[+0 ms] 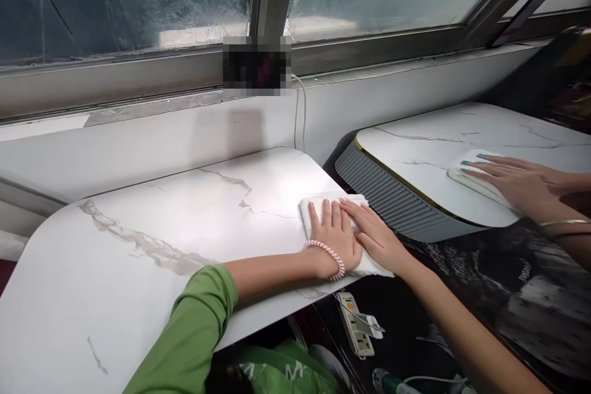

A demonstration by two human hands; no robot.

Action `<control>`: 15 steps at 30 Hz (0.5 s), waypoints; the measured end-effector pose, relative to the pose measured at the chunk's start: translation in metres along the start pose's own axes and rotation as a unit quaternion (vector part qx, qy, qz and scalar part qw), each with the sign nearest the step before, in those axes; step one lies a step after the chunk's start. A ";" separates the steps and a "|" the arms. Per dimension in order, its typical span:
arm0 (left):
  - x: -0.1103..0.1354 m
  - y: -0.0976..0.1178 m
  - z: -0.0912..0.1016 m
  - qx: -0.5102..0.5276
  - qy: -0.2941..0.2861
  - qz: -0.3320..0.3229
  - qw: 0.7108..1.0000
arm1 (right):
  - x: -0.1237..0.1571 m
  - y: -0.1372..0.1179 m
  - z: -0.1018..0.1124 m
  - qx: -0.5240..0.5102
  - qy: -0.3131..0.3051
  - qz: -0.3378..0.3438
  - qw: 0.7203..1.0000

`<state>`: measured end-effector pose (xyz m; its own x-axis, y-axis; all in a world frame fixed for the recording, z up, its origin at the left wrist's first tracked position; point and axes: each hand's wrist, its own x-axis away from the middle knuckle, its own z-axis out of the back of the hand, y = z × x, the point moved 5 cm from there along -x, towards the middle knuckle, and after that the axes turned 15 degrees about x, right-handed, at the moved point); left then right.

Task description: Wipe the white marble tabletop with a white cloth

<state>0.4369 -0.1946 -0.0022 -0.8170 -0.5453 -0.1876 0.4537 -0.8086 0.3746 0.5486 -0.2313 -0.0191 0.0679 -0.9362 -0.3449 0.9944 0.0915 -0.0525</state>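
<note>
A folded white cloth [305, 217] lies at the right edge of the white marble-patterned tabletop [138, 215], a corner of it reaching past the edge. My left hand [335, 231], with a pink coiled band at the wrist, rests flat on the cloth with fingers spread. Beside it, my right hand [375, 234] also presses flat on the cloth, its fingers stretched out and close to the left hand. Neither hand has its fingers wrapped round the cloth.
At the right, a co-worker's hands [521, 181] lie on a white cloth [462, 177] on a second marbled table [425, 129] with ribbed sides. A power strip [354, 323] with a plug and cables sits below. A blurred dark object [257, 66] stands on the window sill.
</note>
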 end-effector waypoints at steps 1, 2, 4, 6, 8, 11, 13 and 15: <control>0.000 0.001 0.000 0.001 0.001 -0.005 1.000 | 0.001 0.001 0.001 0.003 -0.003 -0.003 1.000; 0.000 0.002 0.000 0.002 0.003 -0.008 1.000 | 0.000 0.001 0.001 0.006 -0.008 -0.005 1.000; -0.002 -0.001 0.002 0.006 0.003 -0.009 1.000 | -0.007 0.001 0.000 0.009 -0.015 -0.003 1.000; -0.006 -0.007 0.005 0.009 -0.005 -0.004 1.000 | -0.018 0.001 -0.002 0.006 -0.017 0.000 1.000; -0.013 -0.016 0.008 0.011 -0.019 0.009 1.000 | -0.033 0.003 -0.006 0.001 -0.015 0.002 1.000; -0.030 -0.038 0.013 0.015 -0.024 0.029 0.999 | -0.061 0.007 -0.016 -0.004 -0.018 0.003 1.000; -0.044 -0.057 0.018 0.019 -0.017 0.041 0.999 | -0.085 0.009 -0.025 -0.008 -0.019 0.005 1.000; -0.058 -0.079 0.023 0.023 -0.009 0.051 0.998 | -0.110 0.012 -0.035 -0.014 -0.015 0.002 1.000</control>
<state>0.4405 -0.0940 -0.0004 -0.7742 -0.6195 -0.1295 0.5185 -0.7382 0.4316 0.5501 -0.1159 -0.0145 0.0739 -0.9456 -0.3170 0.9916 0.1034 -0.0774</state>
